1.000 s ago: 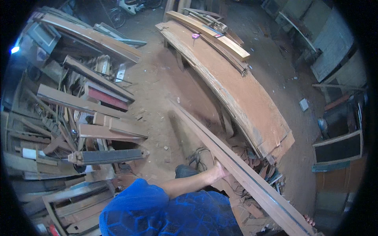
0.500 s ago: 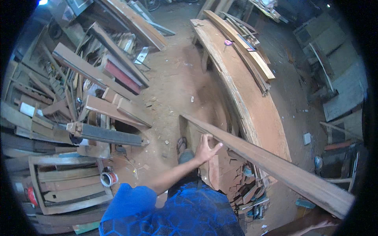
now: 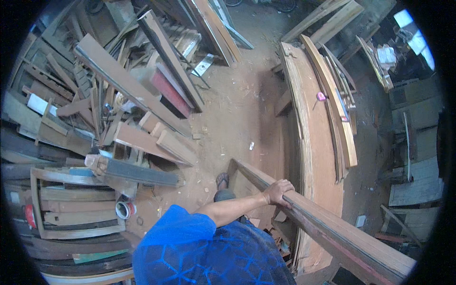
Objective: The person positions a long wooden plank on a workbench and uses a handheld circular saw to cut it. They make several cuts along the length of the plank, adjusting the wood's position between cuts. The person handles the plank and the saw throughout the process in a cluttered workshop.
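Note:
My left hand (image 3: 278, 192) grips the upper edge of a long, brownish wooden plank (image 3: 332, 230), fingers wrapped over it. The plank lies diagonally from the middle of the view to the lower right, its far end low beside my sandalled foot (image 3: 222, 181). A dark strip runs along it. My right hand is not visible. Right of the plank's far part stands a long bench topped with a rough-edged board (image 3: 319, 190), carrying several narrow light boards (image 3: 349, 149) and a small pink tool (image 3: 321, 97).
Piled planks (image 3: 123, 95) and old frames (image 3: 80, 228) crowd the left side, with a white-and-red bucket (image 3: 125, 209) near me. A dusty walkway (image 3: 223, 118) runs between pile and bench. Sheets (image 3: 413, 180) lie along the right. Leaning boards (image 3: 332, 23) stand at the back.
My left hand has moved from the plank's underside up onto its top edge and grips it. The bench appears more upright in view as my head turned. My right hand has left view.

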A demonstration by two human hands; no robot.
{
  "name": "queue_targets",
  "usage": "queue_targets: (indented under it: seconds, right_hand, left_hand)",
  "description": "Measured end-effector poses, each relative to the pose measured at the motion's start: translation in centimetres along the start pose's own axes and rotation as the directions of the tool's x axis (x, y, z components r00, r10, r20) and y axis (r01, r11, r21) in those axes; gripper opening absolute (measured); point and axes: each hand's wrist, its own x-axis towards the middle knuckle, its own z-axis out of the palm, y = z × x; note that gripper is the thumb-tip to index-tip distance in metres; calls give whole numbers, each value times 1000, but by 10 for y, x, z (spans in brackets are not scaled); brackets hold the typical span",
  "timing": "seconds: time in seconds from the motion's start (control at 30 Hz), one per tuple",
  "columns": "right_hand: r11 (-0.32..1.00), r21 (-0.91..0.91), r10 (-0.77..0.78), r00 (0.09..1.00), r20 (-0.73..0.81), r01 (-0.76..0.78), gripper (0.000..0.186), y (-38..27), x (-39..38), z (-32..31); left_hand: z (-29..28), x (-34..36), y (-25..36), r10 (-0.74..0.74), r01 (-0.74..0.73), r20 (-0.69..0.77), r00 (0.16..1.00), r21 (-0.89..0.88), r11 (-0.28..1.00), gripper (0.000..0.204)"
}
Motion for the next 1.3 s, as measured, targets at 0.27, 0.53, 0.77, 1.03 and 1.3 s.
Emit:
queue_targets:
  seconds: [0.27, 0.53, 0.77, 1.03, 1.3]
  right_hand:
    - [992, -106, 62, 998, -32, -65, 51, 131, 81, 109]
    - [985, -151, 76, 996, -55, -83, 58, 258, 165, 133]
    - [987, -151, 52, 998, -23, -55, 64, 349, 289, 147]
    - [992, -107, -57, 995, 76, 65, 71, 441, 441, 252]
    - [969, -94, -222, 973, 69, 228, 79, 536, 579, 451]
  left_hand:
    - [-96, 173, 19, -19, 38, 170, 985, -114, 993, 88]
    - [-151, 337, -53, -98, 157, 361, 927, -140, 978, 80]
    - [-223, 491, -128, -99, 104, 266, 959, -7, 995, 82]
    - [-345, 643, -191, -106, 111, 172, 979, -20, 994, 69]
    - [-507, 736, -333, -47, 50, 72, 996, -35, 998, 73]
